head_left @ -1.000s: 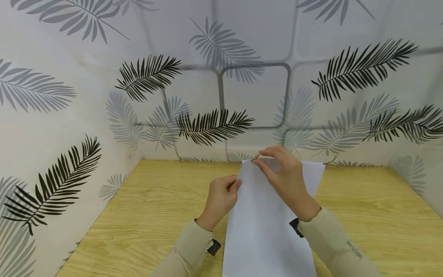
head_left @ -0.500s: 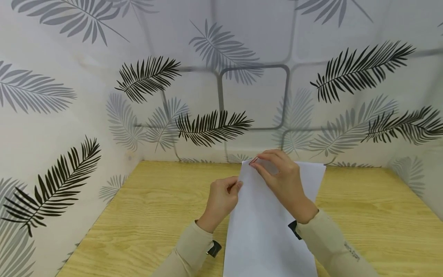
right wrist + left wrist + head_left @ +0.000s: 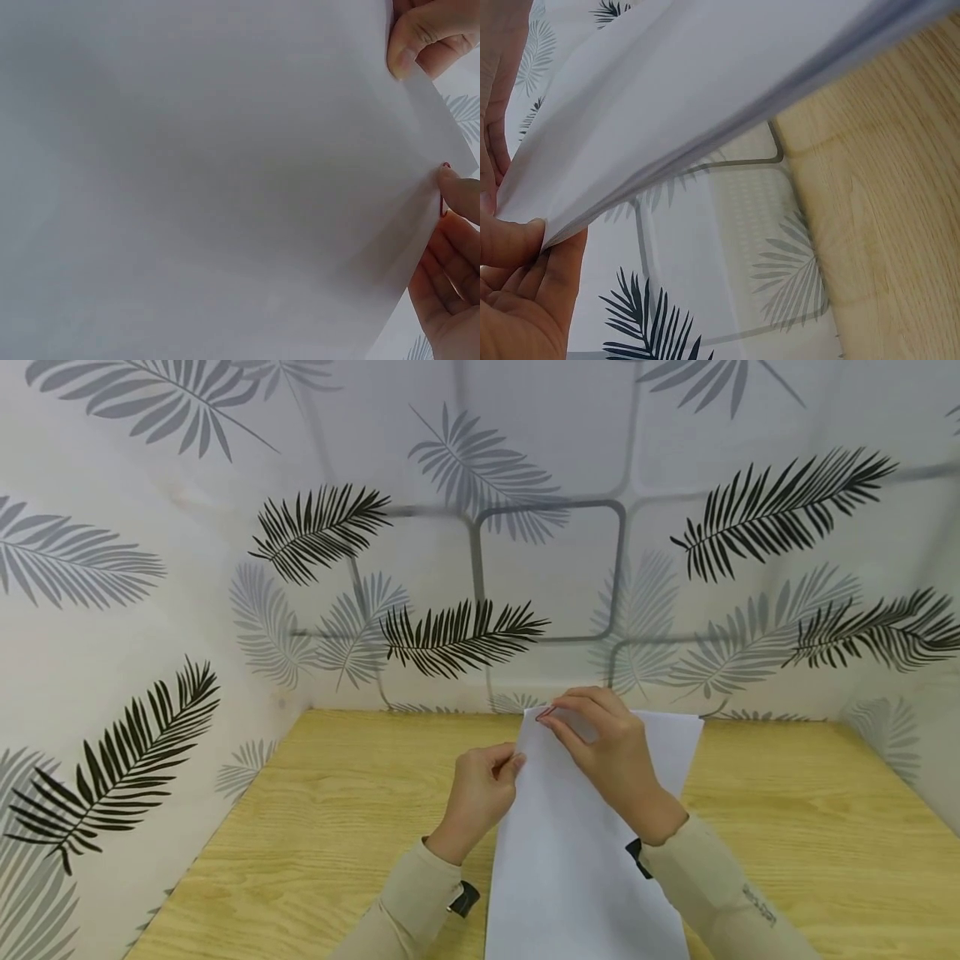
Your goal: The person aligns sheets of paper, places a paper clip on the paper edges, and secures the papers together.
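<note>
A stack of white paper sheets (image 3: 577, 860) is raised at its far end in the head view. My left hand (image 3: 480, 789) pinches the stack's left edge near the far corner; the left wrist view shows the thumb and fingers on either side of the sheets' edges (image 3: 705, 146). My right hand (image 3: 618, 752) pinches a red paper clip (image 3: 546, 713) at the far left corner. In the right wrist view the paper clip (image 3: 443, 191) lies at the paper's edge under the right thumb. How far it is slid onto the sheets cannot be told.
A wood-grain table (image 3: 337, 827) lies under the paper. Behind and to the left stand walls (image 3: 525, 577) covered in leaf-patterned material, and the paper's far edge is close to the back one. A dark strap (image 3: 465, 898) shows at the left wrist.
The right hand and the paper clip have shifted slightly left and down, nearer the paper's far left corner. My left hand keeps its pinch in nearly the same place.
</note>
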{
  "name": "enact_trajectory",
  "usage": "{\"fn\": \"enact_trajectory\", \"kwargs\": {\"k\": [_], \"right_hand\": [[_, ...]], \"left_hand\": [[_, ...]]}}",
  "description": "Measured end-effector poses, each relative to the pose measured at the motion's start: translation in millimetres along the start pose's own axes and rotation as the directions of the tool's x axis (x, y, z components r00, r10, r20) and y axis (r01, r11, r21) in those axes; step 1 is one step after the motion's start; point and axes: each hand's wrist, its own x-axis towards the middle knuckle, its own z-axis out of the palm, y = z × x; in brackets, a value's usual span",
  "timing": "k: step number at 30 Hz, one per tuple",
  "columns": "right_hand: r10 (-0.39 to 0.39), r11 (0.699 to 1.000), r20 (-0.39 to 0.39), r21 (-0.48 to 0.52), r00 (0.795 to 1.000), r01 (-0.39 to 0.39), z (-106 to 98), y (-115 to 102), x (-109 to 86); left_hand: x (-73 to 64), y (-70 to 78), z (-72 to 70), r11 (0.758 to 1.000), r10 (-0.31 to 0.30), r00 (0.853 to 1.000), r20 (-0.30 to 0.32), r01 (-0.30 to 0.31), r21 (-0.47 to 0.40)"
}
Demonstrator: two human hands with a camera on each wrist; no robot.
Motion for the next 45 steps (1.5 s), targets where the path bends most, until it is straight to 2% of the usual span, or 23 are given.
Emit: {"fn": "enact_trajectory", "kwargs": {"k": [3, 14, 25, 30, 33, 35, 37, 38, 39, 40, 42, 44, 45], "right_hand": [[-0.02, 0.999, 0.003, -0.025, 1.0, 0.02, 0, 0, -1.2], [-0.069, 0.997, 0.017, -0.027, 0.997, 0.069, -1, -3, -2.4], [-0.093, 0.995, 0.035, -0.034, 0.995, 0.094, -4, 2, -6.8], [-0.032, 0.998, 0.022, -0.06, 0.999, 0.033, -14, 14, -12.7], [0.05, 0.991, -0.038, -0.122, 0.998, -0.054, -31, 28, -15.5], [0.137, 0.976, -0.057, -0.164, 0.989, -0.144, -45, 38, -17.1], [0.263, 0.952, -0.039, -0.15, 0.964, -0.266, -59, 46, -19.6], [0.337, 0.934, -0.004, -0.128, 0.942, -0.335, -66, 50, -20.9], [0.413, 0.908, 0.042, -0.099, 0.91, -0.407, -73, 53, -22.7], [0.483, 0.875, 0.095, -0.072, 0.87, -0.478, -77, 56, -24.6], [0.591, 0.794, 0.218, 0.009, 0.776, -0.607, -85, 60, -28.6], [0.644, 0.71, 0.325, 0.082, 0.692, -0.699, -91, 63, -32.8], [0.653, 0.674, 0.366, 0.119, 0.663, -0.729, -92, 64, -35.1]], "left_hand": [[-0.7, 0.1, 0.5, 1.0, 0.001, 1.0, 0.004, -0.001, 0.001], [-1.0, -1.4, 1.4, 0.998, 0.063, 0.998, -0.012, -0.063, 0.032], [-1.6, -2.9, 2.0, 0.998, 0.058, 0.998, -0.013, -0.058, 0.009], [-2.4, -7.0, -0.8, 0.999, 0.023, 0.999, -0.025, -0.024, -0.029], [-1.1, -10.8, -2.0, 0.999, 0.001, 0.999, -0.049, -0.002, -0.033], [-0.8, -13.3, -3.0, 1.0, -0.002, 0.998, -0.07, 0.0, -0.029], [-1.1, -14.7, -3.9, 0.999, -0.004, 0.996, -0.084, 0.001, -0.035], [-1.4, -14.7, -4.2, 0.999, -0.005, 0.996, -0.088, 0.001, -0.04], [-1.4, -14.8, -4.3, 0.999, -0.002, 0.996, -0.092, -0.002, -0.045], [-1.7, -15.2, -4.8, 0.999, 0.001, 0.996, -0.095, -0.006, -0.048], [-2.2, -14.8, -5.9, 0.998, -0.002, 0.995, -0.1, -0.004, -0.058], [-2.6, -14.1, -6.4, 0.998, -0.013, 0.994, -0.107, 0.006, -0.068], [-2.6, -13.7, -6.5, 0.997, -0.019, 0.994, -0.108, 0.012, -0.074]]}}
